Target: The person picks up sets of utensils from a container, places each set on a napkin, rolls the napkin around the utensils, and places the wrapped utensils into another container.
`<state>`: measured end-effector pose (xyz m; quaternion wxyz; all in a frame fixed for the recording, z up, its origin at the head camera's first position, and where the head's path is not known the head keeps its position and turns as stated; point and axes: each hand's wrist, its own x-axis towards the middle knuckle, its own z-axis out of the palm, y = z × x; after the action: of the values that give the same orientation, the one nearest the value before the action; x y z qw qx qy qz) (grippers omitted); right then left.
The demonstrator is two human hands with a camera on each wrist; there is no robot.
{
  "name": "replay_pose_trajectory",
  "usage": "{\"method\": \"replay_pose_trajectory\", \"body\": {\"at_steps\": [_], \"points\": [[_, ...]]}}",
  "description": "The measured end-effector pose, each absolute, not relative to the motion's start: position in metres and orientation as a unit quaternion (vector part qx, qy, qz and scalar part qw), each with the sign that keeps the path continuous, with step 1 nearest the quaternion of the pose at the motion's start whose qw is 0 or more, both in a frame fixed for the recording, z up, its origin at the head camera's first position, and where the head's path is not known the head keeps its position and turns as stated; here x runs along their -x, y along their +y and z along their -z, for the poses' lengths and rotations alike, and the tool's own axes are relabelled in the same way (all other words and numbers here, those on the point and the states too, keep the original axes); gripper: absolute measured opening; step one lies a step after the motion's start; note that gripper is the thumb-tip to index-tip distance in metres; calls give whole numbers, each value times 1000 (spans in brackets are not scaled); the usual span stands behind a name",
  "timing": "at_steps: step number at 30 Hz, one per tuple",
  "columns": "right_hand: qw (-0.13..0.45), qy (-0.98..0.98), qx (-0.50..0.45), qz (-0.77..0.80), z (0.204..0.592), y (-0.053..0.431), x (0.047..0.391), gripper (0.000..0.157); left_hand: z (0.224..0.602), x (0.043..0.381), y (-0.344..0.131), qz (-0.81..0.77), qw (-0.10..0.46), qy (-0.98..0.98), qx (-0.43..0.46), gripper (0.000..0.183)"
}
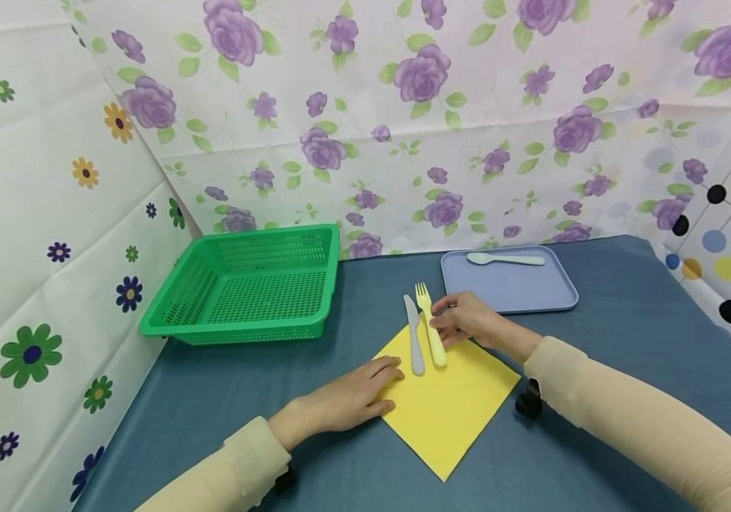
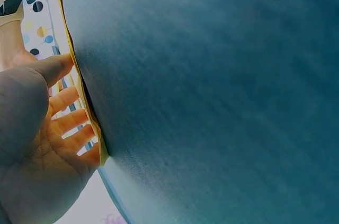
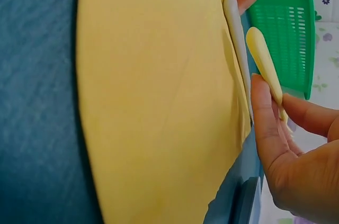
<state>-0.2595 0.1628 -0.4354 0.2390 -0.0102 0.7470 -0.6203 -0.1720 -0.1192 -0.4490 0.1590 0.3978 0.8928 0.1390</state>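
Observation:
My right hand [image 1: 470,320] pinches a yellow fork [image 1: 436,344] between thumb and fingers, its tines pointing away from me. In the right wrist view, the fork's handle [image 3: 265,60] is raised over the far edge of a yellow napkin [image 1: 458,409]. Just left of the fork, a grey knife [image 1: 415,340] lies with its handle on the napkin and its blade reaching past the edge. My left hand [image 1: 355,395] rests on the napkin's left corner with fingers spread and relaxed. The left wrist view shows those fingertips [image 2: 79,115] along the napkin's edge.
A green slotted basket [image 1: 244,333] stands at the back left. At the back right is a blue tray [image 1: 509,293] with a pale spoon [image 1: 509,259] on it. A dark blue cloth [image 1: 225,398] covers the table, with patterned sheets behind and beside it.

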Motion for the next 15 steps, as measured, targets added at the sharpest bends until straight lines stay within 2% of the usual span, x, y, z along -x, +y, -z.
{"method": "replay_pose_trajectory", "body": {"at_steps": [15], "points": [[256,746,-25,615,439,151,261,28,452,173,-118,-139,155,895,-395,48]]}}
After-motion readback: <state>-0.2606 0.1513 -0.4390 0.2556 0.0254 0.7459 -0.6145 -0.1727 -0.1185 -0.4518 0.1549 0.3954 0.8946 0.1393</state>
